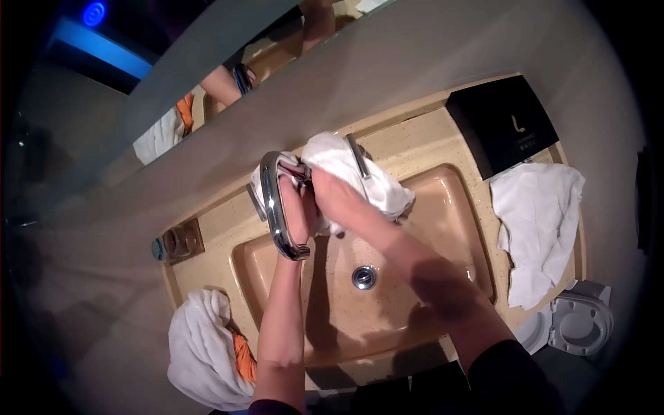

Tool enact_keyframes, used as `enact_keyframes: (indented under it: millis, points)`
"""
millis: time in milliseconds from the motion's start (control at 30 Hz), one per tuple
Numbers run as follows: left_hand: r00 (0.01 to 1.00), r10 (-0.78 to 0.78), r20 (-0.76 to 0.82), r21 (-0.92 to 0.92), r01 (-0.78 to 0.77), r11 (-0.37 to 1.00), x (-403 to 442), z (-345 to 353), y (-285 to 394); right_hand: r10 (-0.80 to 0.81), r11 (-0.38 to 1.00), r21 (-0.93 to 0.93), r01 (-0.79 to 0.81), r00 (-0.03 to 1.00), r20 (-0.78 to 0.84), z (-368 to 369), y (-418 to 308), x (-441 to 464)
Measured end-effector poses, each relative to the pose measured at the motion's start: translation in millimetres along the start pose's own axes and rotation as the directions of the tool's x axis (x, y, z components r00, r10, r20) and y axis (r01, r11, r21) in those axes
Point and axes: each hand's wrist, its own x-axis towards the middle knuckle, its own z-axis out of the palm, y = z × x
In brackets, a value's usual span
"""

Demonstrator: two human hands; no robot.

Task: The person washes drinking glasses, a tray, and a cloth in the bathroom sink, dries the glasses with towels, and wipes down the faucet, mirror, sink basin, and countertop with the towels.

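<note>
A white towel (380,194) is bunched around the base of the chrome faucet (274,214) at the back of the sink. My right hand (335,198) is closed on this towel, just right of the spout. Behind the curved spout, my left hand (298,216) grips the towel from the other side, its fingers partly hidden by the metal. A chrome lever handle (358,156) sticks out over the towel's right part; another handle (256,201) shows at the left. Below the hands lies the tan sink basin (415,290) with its round drain (364,277).
On the counter's right stand a black box (503,126) and a second white towel (539,232). Glass cups (181,242) sit in a holder at the left. A white towel pile (200,349) with an orange cloth (243,358) lies front left. A mirror (228,48) borders the back; a toilet (579,325) stands lower right.
</note>
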Motion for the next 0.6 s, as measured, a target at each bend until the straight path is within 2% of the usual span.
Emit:
enact_keyframes:
  millis: [33,67,100,133,167,200,233,267,300,333,367,400,433,467,500,533,567,600]
  points:
    - [0.965,0.253,0.076,0.571,-0.25,0.782,1.6,4.2,2.3,0.121,0.988,0.066,-0.137,0.972,0.201,-0.4,3.0,9.1]
    - [0.985,0.167,0.055,0.41,-0.174,0.895,10.6,1.4,-5.8,0.187,0.967,0.134,-0.217,0.961,0.204,14.2,15.9,11.9]
    - [0.997,0.07,0.038,0.232,-0.077,0.97,15.2,-3.3,-14.3,0.153,0.974,0.139,-0.178,0.972,0.178,20.7,23.0,12.0]
    - [0.977,0.184,0.109,0.416,-0.213,0.884,9.7,-1.3,-6.1,0.131,0.98,0.117,-0.164,0.961,0.244,14.3,21.4,13.6]
    - [0.968,0.202,0.147,0.528,-0.25,0.811,20.3,-8.2,-23.5,0.106,0.986,0.092,-0.138,0.949,0.296,3.7,18.4,18.0]
    - [0.973,0.202,0.114,0.369,-0.23,0.9,19.9,-6.9,-28.6,0.172,0.976,0.064,-0.206,0.923,0.345,-2.3,13.9,22.0]
    - [0.977,0.196,0.084,0.194,-0.209,0.959,17.8,-5.6,-33.0,0.165,0.978,0.064,-0.198,0.925,0.341,-1.8,14.0,20.7]
    - [0.936,0.332,0.118,0.276,-0.352,0.894,19.2,-10.5,-35.8,0.116,0.98,0.13,-0.148,0.968,0.224,-0.6,14.6,20.3]
    - [0.986,0.045,0.159,0.111,-0.063,0.992,5.8,-21.7,-12.8,0.064,0.979,0.184,-0.083,0.992,0.104,-7.1,8.5,23.3]
    - [0.989,0.112,0.097,0.08,-0.12,0.99,3.3,-21.9,-13.3,0.154,0.954,0.251,-0.163,0.986,0.057,-16.1,4.3,22.1]
    - [0.984,0.175,0.035,0.052,-0.176,0.983,1.8,-20.4,-14.1,0.142,0.96,0.237,-0.152,0.988,0.058,-18.3,-1.5,19.8]
    - [0.981,0.19,0.044,0.096,-0.194,0.976,-10.9,-17.4,13.0,0.119,0.922,0.37,-0.118,0.993,0.021,-15.5,-3.7,15.5]
    - [0.99,0.114,0.078,0.059,-0.119,0.991,-15.4,-19.4,21.0,0.107,0.862,0.5,-0.088,0.994,-0.009,-7.8,-2.4,10.2]
    - [0.995,-0.011,0.103,0.024,0.009,1.0,-20.1,-21.8,27.7,0.168,0.844,0.519,-0.135,0.986,-0.017,11.5,8.0,4.2]
    - [0.983,-0.125,0.133,-0.009,0.127,0.992,-21.8,-23.7,37.6,0.163,0.844,0.518,-0.137,0.987,-0.006,6.7,-2.7,-2.2]
    - [0.98,-0.071,0.184,-0.121,0.094,0.988,-30.8,-23.0,57.6,0.192,0.866,0.464,-0.187,0.981,0.038,-8.2,-19.2,-3.8]
    - [0.967,-0.083,0.241,-0.36,0.168,0.918,-39.1,-22.3,78.4,0.231,0.881,0.406,-0.243,0.97,0.08,-23.5,-34.6,-7.3]
    - [0.968,-0.091,0.236,-0.445,0.191,0.875,-44.7,-26.5,88.8,0.153,0.901,0.405,-0.158,0.987,0.046,-36.3,-44.6,-11.8]
